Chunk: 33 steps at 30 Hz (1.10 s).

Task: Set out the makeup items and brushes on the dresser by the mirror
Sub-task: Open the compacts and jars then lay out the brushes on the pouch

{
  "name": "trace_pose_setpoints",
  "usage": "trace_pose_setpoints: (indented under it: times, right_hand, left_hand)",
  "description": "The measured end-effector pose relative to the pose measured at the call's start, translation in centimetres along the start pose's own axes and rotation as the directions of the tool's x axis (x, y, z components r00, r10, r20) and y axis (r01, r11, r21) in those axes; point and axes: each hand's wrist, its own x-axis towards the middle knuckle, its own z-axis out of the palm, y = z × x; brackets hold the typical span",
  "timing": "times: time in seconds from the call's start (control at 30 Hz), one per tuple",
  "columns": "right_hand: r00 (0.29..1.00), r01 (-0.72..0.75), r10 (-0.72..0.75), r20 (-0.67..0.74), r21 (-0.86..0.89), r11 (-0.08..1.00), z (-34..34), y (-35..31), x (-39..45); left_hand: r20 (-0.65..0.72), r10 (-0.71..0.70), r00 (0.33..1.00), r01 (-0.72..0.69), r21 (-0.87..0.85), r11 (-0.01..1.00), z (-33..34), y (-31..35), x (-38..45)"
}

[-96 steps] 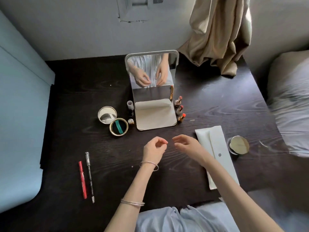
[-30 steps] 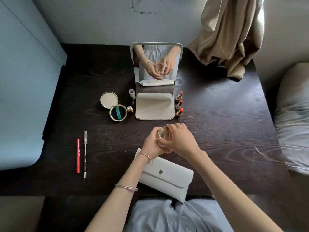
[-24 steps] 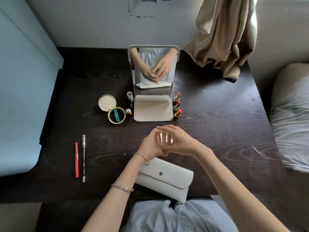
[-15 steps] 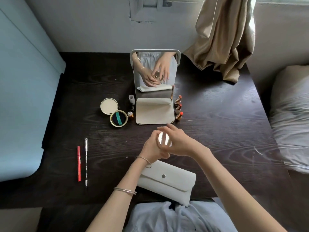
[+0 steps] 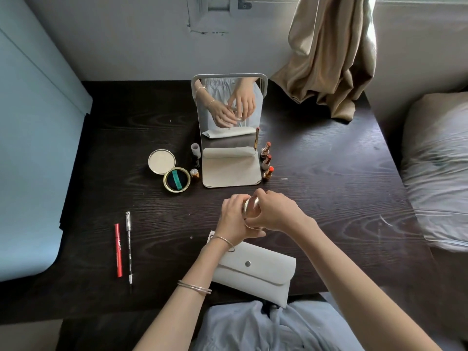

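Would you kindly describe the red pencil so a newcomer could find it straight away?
Start at the standing mirror on the dark dresser, then look toward the near left edge. Two slim pencils lie side by side there; the red pencil is the left, shorter one, beside the black pencil.

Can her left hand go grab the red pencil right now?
Probably not right away. Her left hand and right hand are both wrapped around the round gold jar. The dark dresser between her left hand and the red pencil looks bare, so she'd likely need to let go first.
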Motion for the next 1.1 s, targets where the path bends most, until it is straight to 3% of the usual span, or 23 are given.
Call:
trace_pose_setpoints:
  times: [0.13,0.2,0.4,0.53,0.73,0.87,1.1]
  right_hand:
    - [0.96,0.28,-0.28,-0.002,-0.028,0.96,-0.3,2.4,-0.2]
    - [0.942,0.335,-0.334,-0.026,0.015,0.942,-0.8,3.9,-0.2]
    - [0.945,0.284,-0.235,-0.229,0.21,0.936,-1.7,10.6,0.8]
    - [0.94,0.279,-0.236,-0.245,0.16,0.947,-2.5,14.6,2.8]
    - [0.908,0.365,-0.338,-0.247,0.07,0.929,-3.8,19.5,7.3]
    - [0.933,0.339,-0.311,-0.183,0.147,0.929,-4.5,21.5,9.9]
    - [0.951,0.31,-0.276,-0.142,0.408,0.858,-4.2,23.0,13.0]
  left_hand:
    - [-0.035,0.0,0.999,0.002,0.048,0.999,1.3,0.3,1.0]
    - [-0.06,-0.011,0.998,0.015,0.062,0.998,2.0,0.5,1.6]
    - [-0.22,-0.084,0.972,0.086,0.001,0.996,5.0,2.4,3.8]
    - [-0.316,-0.181,0.931,0.172,-0.056,0.984,7.8,5.0,5.1]
    - [-0.47,-0.403,0.785,0.363,-0.178,0.915,12.1,7.4,7.4]
    - [-0.545,-0.521,0.657,0.463,-0.253,0.849,14.5,8.4,9.5]
    - [-0.56,-0.656,0.506,0.532,-0.396,0.749,16.5,10.3,12.4]
